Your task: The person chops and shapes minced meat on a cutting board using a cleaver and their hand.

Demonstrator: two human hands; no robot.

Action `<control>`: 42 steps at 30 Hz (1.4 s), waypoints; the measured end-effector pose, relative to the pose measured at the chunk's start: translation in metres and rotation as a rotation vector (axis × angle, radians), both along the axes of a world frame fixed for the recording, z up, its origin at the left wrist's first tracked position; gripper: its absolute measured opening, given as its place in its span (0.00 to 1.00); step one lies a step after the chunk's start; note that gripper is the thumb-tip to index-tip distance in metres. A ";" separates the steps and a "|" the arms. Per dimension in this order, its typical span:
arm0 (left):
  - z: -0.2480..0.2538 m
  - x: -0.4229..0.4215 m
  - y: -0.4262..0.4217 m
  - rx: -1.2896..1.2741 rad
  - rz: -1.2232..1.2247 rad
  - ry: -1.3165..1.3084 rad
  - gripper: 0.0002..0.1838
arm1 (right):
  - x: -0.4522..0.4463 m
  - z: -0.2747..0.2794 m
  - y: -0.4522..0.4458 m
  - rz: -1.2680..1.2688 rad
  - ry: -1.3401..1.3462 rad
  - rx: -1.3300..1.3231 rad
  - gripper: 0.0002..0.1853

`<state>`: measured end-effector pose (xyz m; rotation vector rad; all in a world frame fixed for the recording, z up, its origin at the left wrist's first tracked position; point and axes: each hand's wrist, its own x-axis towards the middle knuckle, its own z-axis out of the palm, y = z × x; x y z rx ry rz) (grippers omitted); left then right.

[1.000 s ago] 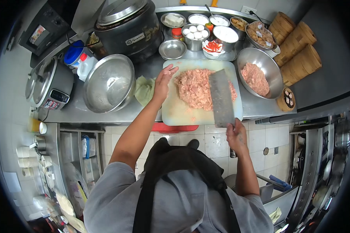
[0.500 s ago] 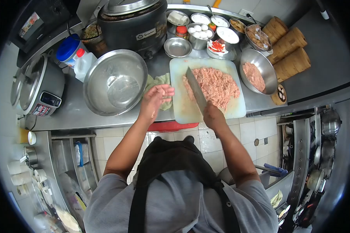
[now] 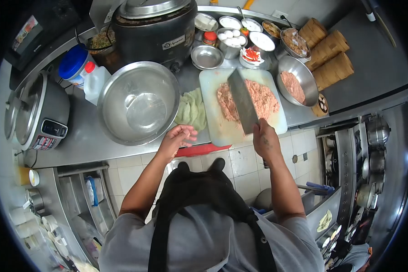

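Note:
My right hand (image 3: 266, 139) is wrapped round the handle of a broad cleaver (image 3: 244, 102), whose blade crosses the minced meat (image 3: 264, 100) on a pale cutting board (image 3: 220, 132). Meat shows on both sides of the blade. My left hand (image 3: 177, 139) hangs at the counter's front edge, fingers partly curled and apart, holding nothing. Just beyond it a green cloth (image 3: 192, 110) lies between the board and a large steel bowl (image 3: 109, 102). Right of the board, a second steel bowl (image 3: 309, 77) holds more minced meat (image 3: 293, 87).
Behind the board stand a small steel dish (image 3: 207, 57), a bowl of eggs (image 3: 231, 38) and several containers. Bamboo steamers (image 3: 333, 71) are at the right. A black cooker (image 3: 154, 36), a white jug (image 3: 95, 82) and a grey rice cooker (image 3: 40, 111) stand at the left.
My left hand has moved from beside the board back to the counter's front edge. The cleaver swung left over the meat, then back right, and a gap now shows in the meat.

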<state>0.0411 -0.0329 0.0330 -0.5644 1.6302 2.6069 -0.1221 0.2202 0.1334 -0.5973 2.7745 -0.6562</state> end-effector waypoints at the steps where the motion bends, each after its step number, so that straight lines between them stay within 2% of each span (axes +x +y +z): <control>1: -0.004 -0.002 0.000 -0.004 -0.010 -0.012 0.16 | 0.004 -0.003 -0.009 -0.045 0.065 -0.102 0.13; 2: -0.006 -0.003 0.002 -0.006 -0.019 -0.026 0.16 | 0.009 -0.007 -0.014 -0.089 0.129 -0.203 0.13; 4: -0.005 -0.003 0.006 0.030 -0.018 -0.028 0.15 | 0.007 -0.059 -0.014 -0.033 0.169 -0.169 0.13; 6: 0.000 -0.003 0.007 0.040 -0.010 -0.022 0.15 | -0.010 -0.085 0.013 0.221 0.026 -0.018 0.13; 9: -0.002 0.000 0.007 0.056 0.053 -0.023 0.16 | -0.003 -0.005 0.009 0.169 0.053 0.025 0.14; 12: 0.000 -0.001 0.011 0.050 0.070 -0.040 0.16 | 0.002 -0.020 -0.012 -0.021 0.097 -0.238 0.14; 13: 0.001 -0.003 0.013 0.046 0.067 -0.041 0.16 | 0.000 -0.050 -0.020 -0.066 0.168 -0.223 0.14; 14: 0.002 -0.003 0.016 0.050 0.063 -0.034 0.16 | 0.005 -0.058 -0.019 -0.033 0.133 -0.141 0.13; 15: 0.004 -0.004 0.016 0.050 0.063 -0.023 0.16 | -0.008 -0.080 0.002 0.158 0.096 -0.125 0.13; 16: 0.006 -0.004 0.016 0.050 0.063 -0.016 0.15 | -0.013 -0.078 0.010 0.349 0.054 -0.109 0.14; 17: 0.007 -0.001 0.014 0.042 0.065 -0.018 0.16 | -0.013 -0.079 0.019 0.284 0.024 -0.074 0.13; 18: 0.007 -0.004 0.011 0.040 0.080 -0.001 0.16 | -0.011 -0.033 0.013 0.233 0.012 -0.033 0.13; 19: 0.006 0.000 0.013 0.044 0.094 0.000 0.16 | -0.007 -0.010 0.012 0.180 -0.016 0.014 0.13; 22: 0.004 0.007 0.014 0.033 0.103 -0.077 0.16 | 0.003 -0.028 -0.007 -0.012 0.091 -0.166 0.12; 23: 0.004 0.008 0.015 0.038 0.106 -0.079 0.16 | -0.001 -0.059 -0.010 -0.056 0.072 -0.171 0.12; 26: 0.002 0.019 0.016 0.046 0.114 -0.094 0.16 | -0.024 -0.076 0.014 0.213 -0.078 0.114 0.13; 29: -0.001 0.023 0.017 0.066 0.153 -0.090 0.16 | -0.011 0.024 0.001 0.154 -0.085 0.016 0.15; 32: -0.002 0.021 0.014 0.075 0.170 -0.077 0.16 | -0.008 -0.048 -0.007 -0.045 0.136 -0.265 0.14; 33: -0.004 0.022 0.014 0.079 0.166 -0.074 0.16 | -0.002 -0.046 -0.013 -0.059 0.039 -0.155 0.14; 34: -0.004 0.022 0.015 0.081 0.165 -0.069 0.16 | -0.011 -0.060 -0.005 0.087 -0.004 0.105 0.13; 35: -0.002 0.021 0.015 0.090 0.170 -0.057 0.15 | -0.022 -0.067 0.010 0.176 -0.023 0.031 0.13; 36: 0.000 0.025 0.015 0.096 0.169 -0.055 0.15 | -0.022 -0.069 0.019 0.259 -0.052 -0.045 0.13; 39: -0.002 0.024 0.012 0.088 0.197 -0.037 0.15 | -0.003 0.014 0.009 0.118 -0.034 -0.060 0.13; 42: -0.002 0.023 0.014 0.106 0.182 -0.065 0.15 | -0.002 -0.034 -0.007 -0.117 0.092 -0.168 0.13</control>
